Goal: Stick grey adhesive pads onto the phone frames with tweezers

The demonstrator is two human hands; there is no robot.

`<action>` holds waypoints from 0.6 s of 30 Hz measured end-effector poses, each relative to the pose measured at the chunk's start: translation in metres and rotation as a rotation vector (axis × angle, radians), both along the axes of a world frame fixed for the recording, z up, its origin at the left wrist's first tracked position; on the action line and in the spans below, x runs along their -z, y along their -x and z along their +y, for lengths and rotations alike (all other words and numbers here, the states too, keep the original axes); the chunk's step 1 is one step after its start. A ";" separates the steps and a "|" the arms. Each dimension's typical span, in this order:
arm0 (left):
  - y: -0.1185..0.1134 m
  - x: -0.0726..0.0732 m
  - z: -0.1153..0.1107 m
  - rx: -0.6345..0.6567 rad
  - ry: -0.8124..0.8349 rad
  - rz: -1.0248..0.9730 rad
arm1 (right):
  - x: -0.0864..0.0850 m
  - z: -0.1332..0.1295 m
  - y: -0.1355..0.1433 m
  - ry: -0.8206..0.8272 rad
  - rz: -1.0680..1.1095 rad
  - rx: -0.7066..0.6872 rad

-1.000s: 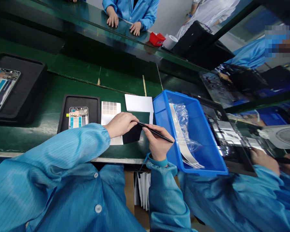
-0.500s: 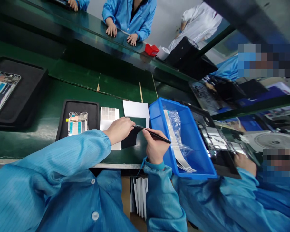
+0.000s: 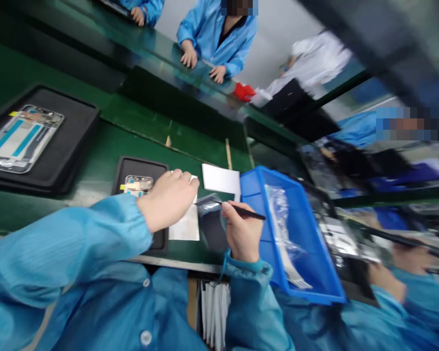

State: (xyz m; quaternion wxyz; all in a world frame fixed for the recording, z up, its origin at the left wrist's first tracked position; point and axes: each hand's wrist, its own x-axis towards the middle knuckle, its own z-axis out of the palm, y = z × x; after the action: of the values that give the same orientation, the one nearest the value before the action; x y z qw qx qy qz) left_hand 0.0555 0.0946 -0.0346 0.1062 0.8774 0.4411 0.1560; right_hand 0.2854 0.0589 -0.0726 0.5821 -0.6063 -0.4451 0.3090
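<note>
My right hand (image 3: 243, 231) is closed around black tweezers (image 3: 247, 211), held like a pen with the tip pointing left. At that tip is a shiny, see-through film (image 3: 208, 201), above a dark sheet (image 3: 215, 233) on the green bench. My left hand (image 3: 170, 199) is back up with bent fingers, over a pale sticker sheet (image 3: 185, 228); its fingertips are hidden, so what they hold cannot be made out. Partly behind that hand, an opened phone (image 3: 138, 184) lies in a black foam tray (image 3: 122, 170).
A blue bin (image 3: 324, 263) with clear plastic and pale strips stands right of my right hand. A white card (image 3: 219, 179) lies behind the film. At left, another opened phone (image 3: 25, 139) rests on stacked black trays (image 3: 78, 117). Co-workers sit across and at right.
My left hand has moved left from the tweezers' tip onto the sticker sheet and partly over the phone tray. A shiny film now shows at the tip. The whole view has shifted.
</note>
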 end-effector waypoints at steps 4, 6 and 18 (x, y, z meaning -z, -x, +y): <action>0.089 0.009 -0.024 -0.144 -0.043 0.054 | 0.005 0.005 0.041 0.104 0.039 -0.174; 0.118 0.024 -0.035 -0.200 -0.029 0.053 | 0.006 0.011 0.064 0.161 0.013 -0.278; 0.125 0.066 -0.044 -0.187 -0.088 -0.037 | 0.012 0.049 0.159 0.312 -0.038 -0.506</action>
State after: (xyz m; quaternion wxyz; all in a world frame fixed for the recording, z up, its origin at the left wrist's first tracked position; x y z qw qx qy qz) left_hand -0.0695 0.0505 -0.1005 0.0608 0.8331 0.5117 0.2009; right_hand 0.1264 0.1081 -0.0848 0.3777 -0.5640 -0.5400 0.4977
